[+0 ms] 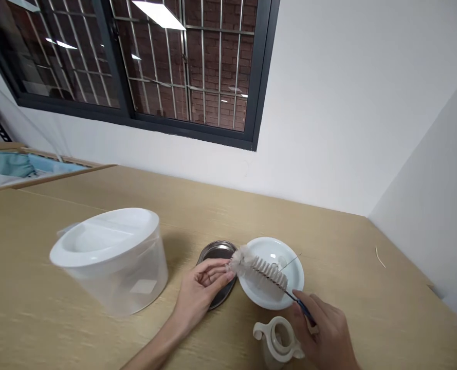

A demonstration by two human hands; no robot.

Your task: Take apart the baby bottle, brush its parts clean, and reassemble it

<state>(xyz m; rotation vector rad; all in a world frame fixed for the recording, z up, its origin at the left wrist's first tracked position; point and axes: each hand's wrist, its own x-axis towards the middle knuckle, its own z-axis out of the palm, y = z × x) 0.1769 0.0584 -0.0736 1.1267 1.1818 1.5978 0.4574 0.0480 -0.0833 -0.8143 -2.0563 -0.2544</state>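
A bottle brush (269, 272) with pale bristles and a twisted wire stem lies slantwise over a white bowl (295, 290). My right hand (324, 329) is closed round its blue handle. At the brush's tufted tip, my left hand (203, 288) has its thumb and fingers loosely curled onto the bristles. Under the left fingers is a round metal dish (221, 298), partly covered. The bowl holds a small clear piece and a thin wire-like stick (289, 262). Just left of my right hand stands an open-topped cup with two cream handles (280, 341), its lower part cut off by the frame.
A large translucent container (135, 280) with a white lid stands on the wooden table (189, 339) at left. A short pale string (380, 258) lies at far right. Blue and teal cloth (16, 164) is in a box at the back left. A wall and barred window are behind.
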